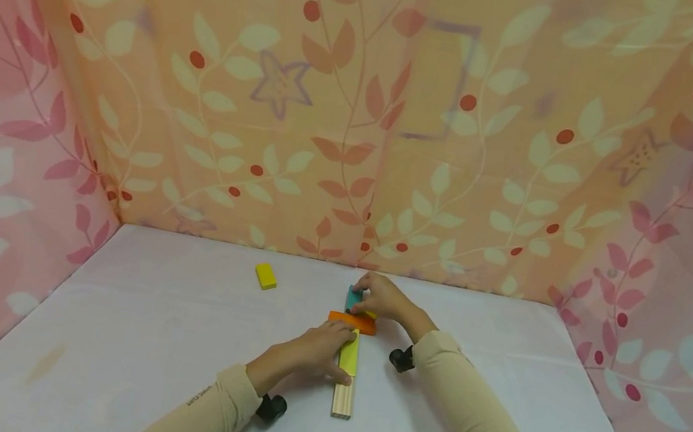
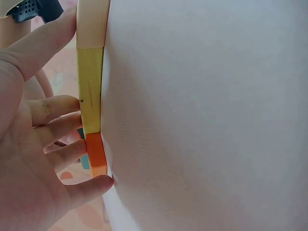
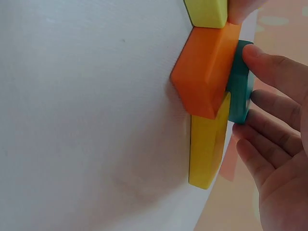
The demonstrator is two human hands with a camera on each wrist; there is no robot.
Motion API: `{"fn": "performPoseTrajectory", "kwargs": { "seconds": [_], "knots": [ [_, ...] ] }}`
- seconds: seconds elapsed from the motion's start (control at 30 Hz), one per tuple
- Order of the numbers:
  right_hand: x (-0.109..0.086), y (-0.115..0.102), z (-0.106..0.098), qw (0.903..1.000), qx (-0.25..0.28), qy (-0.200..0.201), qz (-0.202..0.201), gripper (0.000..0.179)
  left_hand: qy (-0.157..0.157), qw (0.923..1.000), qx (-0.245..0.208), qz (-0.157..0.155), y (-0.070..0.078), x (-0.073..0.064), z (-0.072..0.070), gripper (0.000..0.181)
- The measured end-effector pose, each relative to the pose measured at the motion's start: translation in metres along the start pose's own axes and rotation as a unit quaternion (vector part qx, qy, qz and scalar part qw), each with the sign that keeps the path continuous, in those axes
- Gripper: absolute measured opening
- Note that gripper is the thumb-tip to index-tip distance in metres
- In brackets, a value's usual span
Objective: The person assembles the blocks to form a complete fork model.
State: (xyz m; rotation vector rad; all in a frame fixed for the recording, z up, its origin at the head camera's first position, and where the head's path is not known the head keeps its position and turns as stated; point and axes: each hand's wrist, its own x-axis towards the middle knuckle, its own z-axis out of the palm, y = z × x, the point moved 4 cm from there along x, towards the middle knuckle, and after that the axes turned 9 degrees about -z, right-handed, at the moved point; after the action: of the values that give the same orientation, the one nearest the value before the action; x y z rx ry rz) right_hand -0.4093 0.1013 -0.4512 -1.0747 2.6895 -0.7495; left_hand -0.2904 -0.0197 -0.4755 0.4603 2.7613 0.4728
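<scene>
Wooden blocks lie in a line on the white table. Nearest is a plain wood block point(image 1: 343, 403); a lime-yellow block point(image 1: 349, 358) touches its far end. Across the top sits an orange block point(image 1: 342, 318). Beyond the orange one are a teal block point(image 3: 239, 82) and a yellow block point(image 3: 207, 149), side by side. My left hand point(image 1: 319, 349) rests along the line's left side, thumb by the plain block, extended fingers against the lime-yellow and orange blocks. My right hand point(image 1: 386, 299) holds the teal block between thumb and fingers.
A separate yellow block point(image 1: 266, 276) lies at the back, left of the line. Patterned cloth walls point(image 1: 340, 169) enclose the table point(image 1: 161, 338) at the back and sides. Dark wrist cameras point(image 1: 271, 409) hang under both forearms, close to the tabletop.
</scene>
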Motion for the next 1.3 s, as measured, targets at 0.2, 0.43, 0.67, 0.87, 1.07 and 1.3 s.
{"fn": "performPoseTrajectory", "kwargs": {
  "seconds": [0.2,0.43,0.67,0.87,1.07,1.3],
  "knots": [
    [0.001,0.0,0.004,0.9999,-0.012,-0.008,-0.003,0.039,0.001,1.0,0.0,0.002,0.001,-0.002,-0.002,0.08],
    [0.003,0.003,0.006,0.9998,-0.014,-0.012,0.002,0.038,0.002,1.0,0.003,0.003,0.001,-0.002,-0.003,0.081],
    [0.004,0.005,0.008,0.9995,-0.026,-0.021,0.0,0.038,0.002,1.0,0.004,0.003,0.001,-0.001,-0.002,0.081],
    [0.004,0.004,0.008,0.9988,-0.04,-0.025,-0.01,0.033,0.005,0.9999,0.008,0.009,0.0,-0.001,-0.002,0.081],
    [0.002,0.004,0.01,0.9991,-0.037,-0.016,0.008,0.029,0.004,0.9999,0.009,0.009,0.0,-0.002,-0.001,0.081],
    [-0.001,0.005,0.012,0.9989,-0.046,-0.001,-0.005,0.029,0.007,0.9998,0.019,0.007,0.001,-0.002,-0.002,0.081]
  ]
}}
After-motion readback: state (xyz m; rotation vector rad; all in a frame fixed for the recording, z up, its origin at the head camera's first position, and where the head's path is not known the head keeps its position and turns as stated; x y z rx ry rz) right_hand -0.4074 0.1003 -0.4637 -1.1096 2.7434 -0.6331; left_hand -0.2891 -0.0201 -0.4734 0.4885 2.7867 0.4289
